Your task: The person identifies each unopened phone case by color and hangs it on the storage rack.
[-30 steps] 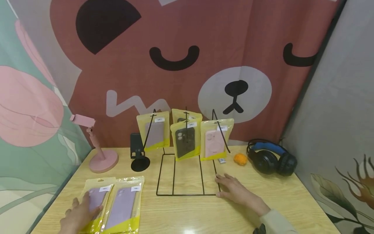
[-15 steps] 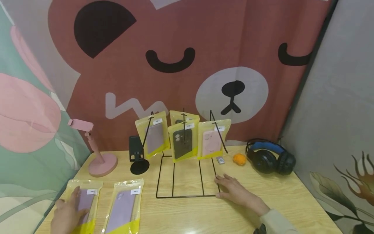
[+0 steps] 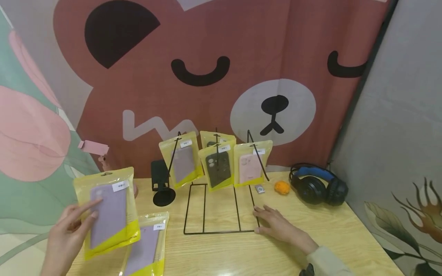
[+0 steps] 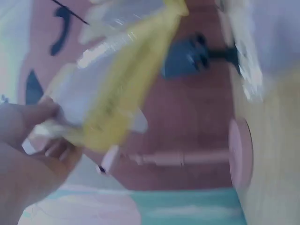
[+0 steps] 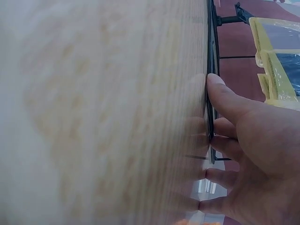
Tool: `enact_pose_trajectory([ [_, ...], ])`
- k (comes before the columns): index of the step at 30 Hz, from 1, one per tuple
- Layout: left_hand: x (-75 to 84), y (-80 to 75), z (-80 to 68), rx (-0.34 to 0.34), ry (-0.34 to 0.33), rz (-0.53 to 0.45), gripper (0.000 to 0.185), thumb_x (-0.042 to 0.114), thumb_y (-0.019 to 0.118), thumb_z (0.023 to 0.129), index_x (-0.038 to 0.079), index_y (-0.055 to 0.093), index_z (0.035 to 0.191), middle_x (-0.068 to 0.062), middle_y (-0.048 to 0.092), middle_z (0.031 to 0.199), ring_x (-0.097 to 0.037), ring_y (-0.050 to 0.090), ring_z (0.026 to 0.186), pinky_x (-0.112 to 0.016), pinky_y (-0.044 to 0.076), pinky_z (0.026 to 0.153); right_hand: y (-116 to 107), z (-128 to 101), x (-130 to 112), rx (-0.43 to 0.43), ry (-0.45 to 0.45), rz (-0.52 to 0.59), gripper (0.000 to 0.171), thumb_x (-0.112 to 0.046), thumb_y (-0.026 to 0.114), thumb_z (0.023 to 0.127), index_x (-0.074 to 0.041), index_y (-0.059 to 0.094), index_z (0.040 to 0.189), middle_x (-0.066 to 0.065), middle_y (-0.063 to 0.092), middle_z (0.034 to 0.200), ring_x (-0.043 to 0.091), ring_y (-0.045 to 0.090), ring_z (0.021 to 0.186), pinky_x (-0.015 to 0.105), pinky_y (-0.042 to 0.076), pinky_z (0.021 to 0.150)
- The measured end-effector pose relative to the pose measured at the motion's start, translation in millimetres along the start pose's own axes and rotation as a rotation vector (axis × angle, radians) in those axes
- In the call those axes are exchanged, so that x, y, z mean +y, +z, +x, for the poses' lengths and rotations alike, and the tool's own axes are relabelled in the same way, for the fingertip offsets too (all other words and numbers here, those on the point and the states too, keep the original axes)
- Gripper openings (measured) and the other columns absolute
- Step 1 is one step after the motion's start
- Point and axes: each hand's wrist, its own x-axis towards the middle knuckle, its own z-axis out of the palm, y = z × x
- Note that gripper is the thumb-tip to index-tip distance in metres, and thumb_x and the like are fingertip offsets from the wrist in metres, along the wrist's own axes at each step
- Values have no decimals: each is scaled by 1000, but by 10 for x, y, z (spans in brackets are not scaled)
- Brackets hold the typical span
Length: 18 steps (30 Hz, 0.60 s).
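My left hand (image 3: 65, 235) pinches a yellow-edged clear pouch (image 3: 110, 218) by its left side, thumb and index finger on the front. Inside is a purple phone case, with a white label at the top. The raised pouch is tilted and blurred in the left wrist view. Behind it, partly covered, another purple phone case pouch (image 3: 144, 247) lies on the table. My right hand (image 3: 281, 230) rests at the right front corner of a black wire display rack (image 3: 221, 232), fingers spread on the base wire and table. Phone case pouches in purple (image 3: 183, 163), dark (image 3: 217, 168) and pink (image 3: 250, 168) hang on its hooks.
A black phone stand (image 3: 160, 176) is left of the rack. The pink phone stand (image 3: 93, 147) is mostly hidden behind the raised pouch. To the right are a small grey item (image 3: 260, 189), an orange object (image 3: 282, 188) and black headphones (image 3: 315, 188). A bear-print curtain (image 3: 193, 103) hangs behind.
My left hand slid one pouch leftward away from the other, then lifted it off the table toward the camera. My right hand stays at the rack's corner.
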Motion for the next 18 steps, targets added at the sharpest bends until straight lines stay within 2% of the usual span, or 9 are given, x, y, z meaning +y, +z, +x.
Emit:
enact_pose_trajectory([
  [2, 115, -8, -20, -48, -45, -80, 36, 1, 65, 90, 8, 65, 126, 10, 49, 93, -8, 35, 57, -20, 32, 49, 3, -8, 0, 0, 6, 2, 65, -42, 66, 88, 0, 52, 136, 23, 41, 146, 54, 27, 134, 76, 18, 99],
  [4, 205, -5, -48, -83, -60, -172, 37, -3, 63, 90, 3, 63, 127, 5, 47, 91, -13, 32, 53, -24, 33, 49, 1, -9, -4, 0, 9, 8, 65, -42, 66, 88, 0, 52, 136, 23, 41, 146, 54, 26, 134, 76, 17, 99],
  [6, 267, 1, -79, -120, -51, -266, 38, -7, 62, 89, -1, 61, 127, 4, 46, 85, -11, 38, 61, -20, 36, 54, -3, -4, -9, -4, 10, 11, 66, -43, 65, 88, 0, 52, 137, 23, 40, 146, 54, 25, 135, 76, 16, 99],
  [9, 321, 42, -100, -210, 55, -514, 39, -18, 56, 87, -10, 57, 126, -1, 53, 95, -10, 49, 78, -16, 44, 63, -12, -6, -20, -11, 10, 17, 66, -43, 65, 88, 0, 51, 137, 24, 40, 146, 54, 25, 135, 76, 16, 99],
  [11, 372, 72, -105, -284, 114, -595, 39, -21, 54, 86, -12, 57, 124, -1, 55, 99, -10, 51, 89, -17, 47, 68, -16, -8, -27, -12, 9, 19, 66, -42, 65, 89, 0, 51, 137, 24, 40, 146, 54, 24, 135, 77, 15, 99],
  [12, 400, 96, -106, -318, 150, -635, 40, -25, 53, 85, -14, 57, 122, -1, 51, 101, -9, 51, 81, -18, 47, 63, -18, -8, -30, -11, 9, 21, 66, -42, 65, 89, 0, 51, 137, 24, 40, 146, 55, 24, 135, 77, 15, 99],
  [13, 434, 118, -109, -337, 183, -621, 40, -25, 53, 84, -13, 58, 121, -1, 52, 103, -10, 51, 82, -19, 47, 62, -19, -7, -31, -8, 8, 20, 65, -42, 65, 89, 0, 52, 137, 24, 40, 146, 55, 24, 135, 77, 15, 99],
  [15, 521, 158, -120, -352, 208, -523, 40, -23, 57, 83, -9, 62, 119, 3, 45, 91, -8, 46, 71, -22, 43, 56, -16, -4, -33, -2, 6, 20, 65, -42, 65, 89, 0, 52, 136, 24, 40, 146, 55, 25, 135, 76, 16, 99],
  [18, 594, 245, -102, -377, 264, -488, 41, -23, 58, 82, -6, 63, 119, 4, 38, 86, -10, 38, 66, -25, 38, 52, -4, -7, -32, 1, 1, 26, 64, -42, 65, 89, 0, 52, 136, 24, 40, 146, 55, 25, 134, 77, 15, 99],
])
